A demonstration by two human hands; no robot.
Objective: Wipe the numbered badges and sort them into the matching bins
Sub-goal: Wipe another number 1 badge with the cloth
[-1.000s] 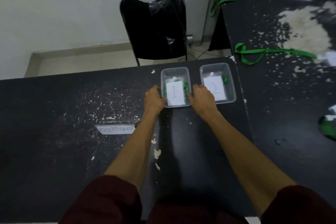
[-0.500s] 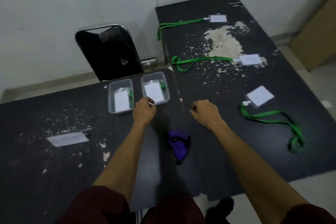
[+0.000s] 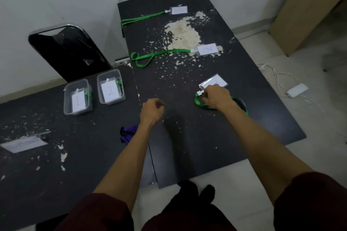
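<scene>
**Reach to nearest badge; cloth not in hand**

Two dark tables [image 3: 187, 137] fill the frame, edges butted at centre; flaked surface coating is scattered across both, heaviest at upper centre. A black chair [image 3: 69, 52] stands at upper left.

Two clear bins sit left of centre: bin 1 [image 3: 68, 95] and bin 2 [image 3: 99, 84], each with a numbered card and green strap inside, so some sorting looks done already. Placed side by side, probably for quick comparison of labels.

Three badges remain on the right-hand table: far badge [image 3: 178, 9] at top, middle badge [image 3: 207, 49], near badge [image 3: 216, 80] right of centre, each on a green lanyard [image 3: 199, 102].

Right hand [image 3: 216, 97] rests at the near badge's clip end, fingers curled onto it; whether the pinch has closed, cannot tell. Left hand [image 3: 152, 108] is a loose fist at centre, holding nothing visible.

Purple cloth [image 3: 127, 133] lies below centre, part-hidden by the left forearm; likely needed next for wiping.
</scene>
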